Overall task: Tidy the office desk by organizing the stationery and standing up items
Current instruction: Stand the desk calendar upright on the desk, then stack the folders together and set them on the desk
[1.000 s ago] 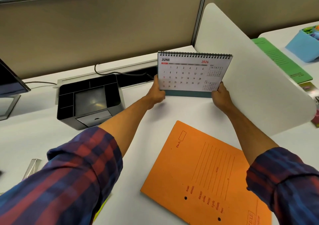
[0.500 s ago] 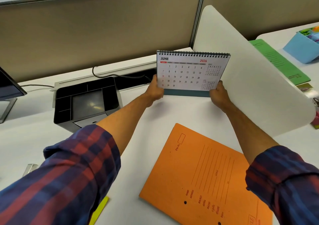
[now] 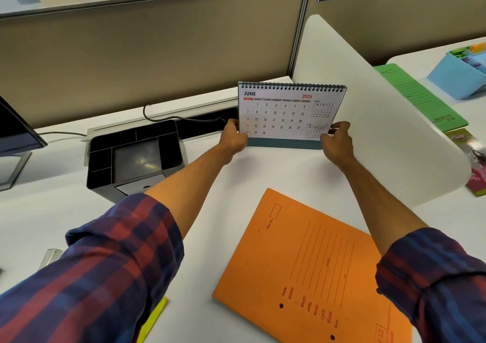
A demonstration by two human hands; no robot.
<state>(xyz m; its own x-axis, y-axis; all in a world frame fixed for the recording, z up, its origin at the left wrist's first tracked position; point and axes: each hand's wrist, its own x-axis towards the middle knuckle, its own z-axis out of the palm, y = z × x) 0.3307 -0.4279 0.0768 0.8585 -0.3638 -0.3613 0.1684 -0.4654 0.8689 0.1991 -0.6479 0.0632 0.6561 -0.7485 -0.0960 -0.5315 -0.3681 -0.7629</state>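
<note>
Both hands hold a desk calendar upright at the far side of the white tabletop, near the corner where the back partition meets the white side divider. The left hand grips its lower left corner with fingers curled round the edge, and the right hand pinches the lower right corner the same way. The June page faces the person, the wire binding runs along the top, and the teal base strip sits at or just above the surface; whether it actually touches cannot be told from this angle. The step in hand looks like standing the calendar in its place. To do it well, the base should be spread so both feet of the stand lie flat, then set down square to the back edge, with the face turned toward the seat. It seems wise to let go one hand at a time, feeling for any wobble, since a light card stand tips easily. A black desk organizer sits to the left and a cable runs behind it, so the calendar is better kept free of both. An orange folder lies flat nearer the person, slightly askew, and likely wants straightening afterwards.
</note>
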